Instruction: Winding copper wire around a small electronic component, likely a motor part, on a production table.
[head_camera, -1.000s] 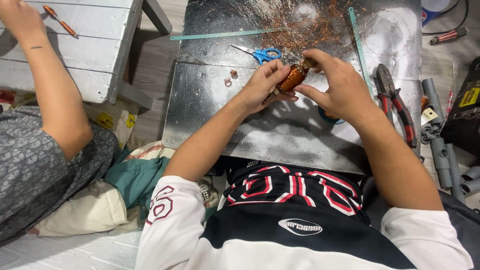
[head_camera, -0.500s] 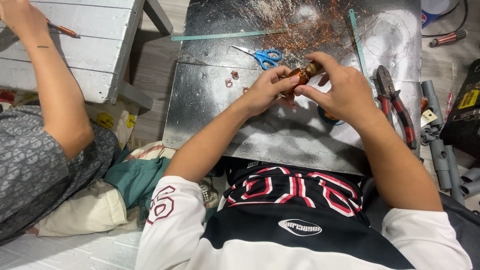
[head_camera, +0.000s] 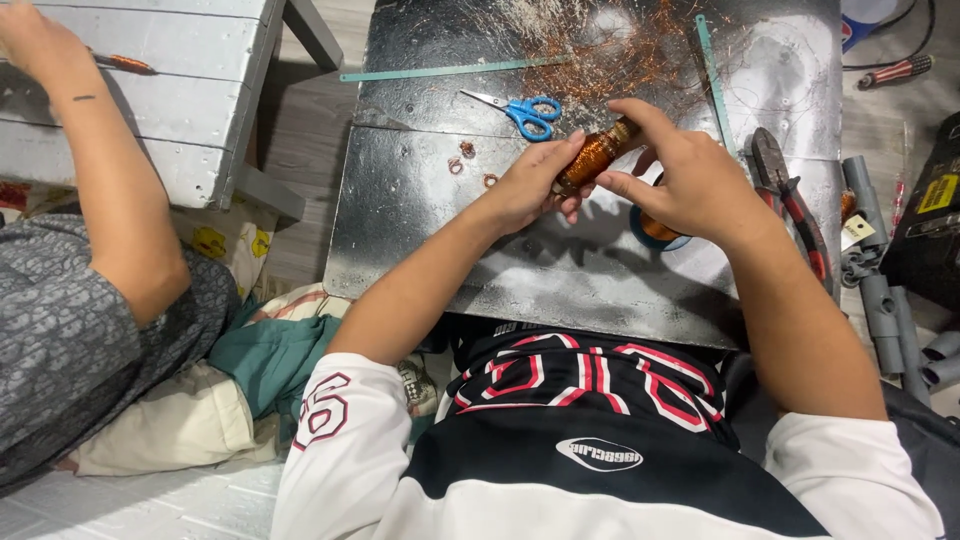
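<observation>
Both hands pinch the copper-wound coil (head_camera: 598, 155), left hand (head_camera: 530, 185) at its seven o'clock end, right hand (head_camera: 690, 180) at three o'clock; a slackened grip probably lets windings spring loose into the wire tangle (head_camera: 630, 50) at twelve o'clock.

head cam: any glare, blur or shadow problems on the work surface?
Head view: sharp overall, no motion blur on the left hand or right hand. Bright glare patches on the dark metal sheet near its far edge. Hands cast soft shadows onto the sheet below the copper coil. Wide-angle bend at the edges.
</observation>
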